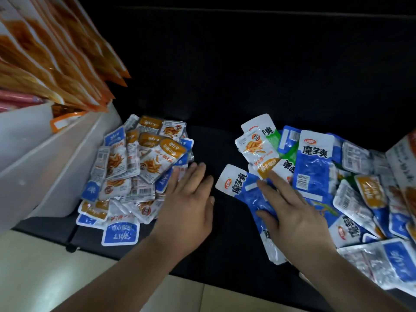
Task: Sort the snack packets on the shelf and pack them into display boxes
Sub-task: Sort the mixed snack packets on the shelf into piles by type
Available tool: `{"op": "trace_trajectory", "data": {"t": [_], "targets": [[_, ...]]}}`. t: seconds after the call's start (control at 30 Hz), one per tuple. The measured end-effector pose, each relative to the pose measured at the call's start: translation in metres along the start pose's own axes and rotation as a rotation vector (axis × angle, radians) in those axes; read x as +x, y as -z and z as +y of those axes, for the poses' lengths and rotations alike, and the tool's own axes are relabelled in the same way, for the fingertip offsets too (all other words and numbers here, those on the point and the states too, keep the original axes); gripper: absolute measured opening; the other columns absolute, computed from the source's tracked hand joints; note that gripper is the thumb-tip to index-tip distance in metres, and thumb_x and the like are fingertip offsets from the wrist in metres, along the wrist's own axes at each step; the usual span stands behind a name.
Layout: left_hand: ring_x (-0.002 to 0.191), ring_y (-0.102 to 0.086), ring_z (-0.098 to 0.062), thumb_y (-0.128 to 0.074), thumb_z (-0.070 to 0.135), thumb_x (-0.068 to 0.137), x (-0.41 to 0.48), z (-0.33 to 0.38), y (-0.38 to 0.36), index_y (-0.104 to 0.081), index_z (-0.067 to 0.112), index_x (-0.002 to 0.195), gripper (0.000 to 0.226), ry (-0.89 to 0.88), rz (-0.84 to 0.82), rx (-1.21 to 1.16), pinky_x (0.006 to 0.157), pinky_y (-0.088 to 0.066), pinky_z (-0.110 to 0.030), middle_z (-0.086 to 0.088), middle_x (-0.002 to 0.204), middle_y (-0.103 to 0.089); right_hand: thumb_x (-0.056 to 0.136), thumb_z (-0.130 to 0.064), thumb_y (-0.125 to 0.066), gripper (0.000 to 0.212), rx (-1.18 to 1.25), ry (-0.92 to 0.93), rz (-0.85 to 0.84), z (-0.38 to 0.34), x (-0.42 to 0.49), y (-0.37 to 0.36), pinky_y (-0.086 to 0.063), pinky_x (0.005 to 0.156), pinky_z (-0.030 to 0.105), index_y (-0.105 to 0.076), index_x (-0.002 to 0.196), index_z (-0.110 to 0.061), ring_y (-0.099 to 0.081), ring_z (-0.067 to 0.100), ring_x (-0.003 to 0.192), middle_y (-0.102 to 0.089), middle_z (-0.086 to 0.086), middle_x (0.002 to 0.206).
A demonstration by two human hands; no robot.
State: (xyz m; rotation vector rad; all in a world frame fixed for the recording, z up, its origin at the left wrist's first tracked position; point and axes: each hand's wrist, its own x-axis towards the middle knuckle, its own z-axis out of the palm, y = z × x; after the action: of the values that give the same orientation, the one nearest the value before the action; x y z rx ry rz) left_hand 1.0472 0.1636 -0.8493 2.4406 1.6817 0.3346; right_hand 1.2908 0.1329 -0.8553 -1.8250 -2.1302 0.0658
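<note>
Seen from the head camera, sorting seems roughly half done and boxing not yet started: the left hand (189, 199), fingers spread flat, touches a gathered pile of small packets (139, 167) beside a white box (45, 154), while the right hand (290, 208), fingers straight, rests on the mixed heap (337, 188) on the dark shelf (225, 86).

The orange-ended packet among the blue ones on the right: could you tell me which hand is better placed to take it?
Probably the right hand: its index fingertip is at the orange-ended packet, while the left hand lies beside the left pile.
</note>
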Motion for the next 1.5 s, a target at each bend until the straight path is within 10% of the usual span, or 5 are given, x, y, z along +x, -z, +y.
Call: {"op": "trace_trajectory", "data": {"t": [0.4,0.7,1.03,1.23,1.5], "targets": [[0.158,-0.013,-0.038,-0.045,0.048,0.098,-0.031,0.089,-0.043,-0.026,0.031,0.162,0.068,-0.151,-0.192,-0.051,0.123,-0.027,-0.056,-0.009,0.172,-0.02,0.085,-0.012,-0.08,0.024,0.11,-0.036,0.213,0.042,-0.013,0.044,-0.057,0.077,0.052,-0.078,0.108,-0.012,-0.062,0.036,0.101,-0.066,0.008,0.115],[0.126,-0.055,-0.029,-0.049,0.052,0.092,-0.017,0.113,-0.035,-0.053,0.032,0.145,0.057,-0.257,-0.206,0.034,0.092,-0.059,-0.044,-0.004,0.149,-0.05,0.076,-0.066,-0.077,0.087,0.1,-0.294,-0.245,0.069,-0.047,0.05,-0.033,0.119,0.06,-0.04,0.151,-0.046,-0.009,0.031,0.158,-0.016,-0.008,0.169],[0.106,-0.057,-0.011,-0.06,0.035,0.098,0.05,0.126,0.005,-0.064,0.038,0.128,0.031,-0.094,-0.495,-0.137,0.088,-0.055,-0.036,0.016,0.121,-0.046,0.081,-0.039,-0.083,0.038,0.27,-0.357,0.089,0.072,-0.053,0.042,-0.063,0.082,0.044,-0.074,0.117,-0.032,-0.057,0.023,0.132,-0.061,-0.009,0.14],[0.089,-0.061,-0.004,-0.064,0.03,0.098,0.069,0.179,0.007,-0.068,0.03,0.114,0.016,0.046,-0.291,-0.37,0.081,-0.054,-0.028,0.015,0.106,-0.055,0.089,-0.025,-0.071,0.014,0.324,-0.471,0.325,0.099,-0.054,0.066,-0.058,0.07,0.044,-0.076,0.102,-0.023,-0.065,0.026,0.1,-0.065,-0.003,0.111],[0.084,-0.062,0.0,-0.068,0.021,0.099,0.098,0.269,-0.012,-0.054,0.025,0.143,0.046,0.213,-0.351,-0.759,0.083,-0.061,-0.038,0.017,0.109,-0.06,0.088,-0.021,-0.075,0.016,0.291,-0.729,0.351,0.139,-0.098,0.098,-0.053,0.057,0.038,-0.074,0.098,-0.034,-0.066,0.018,0.083,-0.066,-0.012,0.093]]}}
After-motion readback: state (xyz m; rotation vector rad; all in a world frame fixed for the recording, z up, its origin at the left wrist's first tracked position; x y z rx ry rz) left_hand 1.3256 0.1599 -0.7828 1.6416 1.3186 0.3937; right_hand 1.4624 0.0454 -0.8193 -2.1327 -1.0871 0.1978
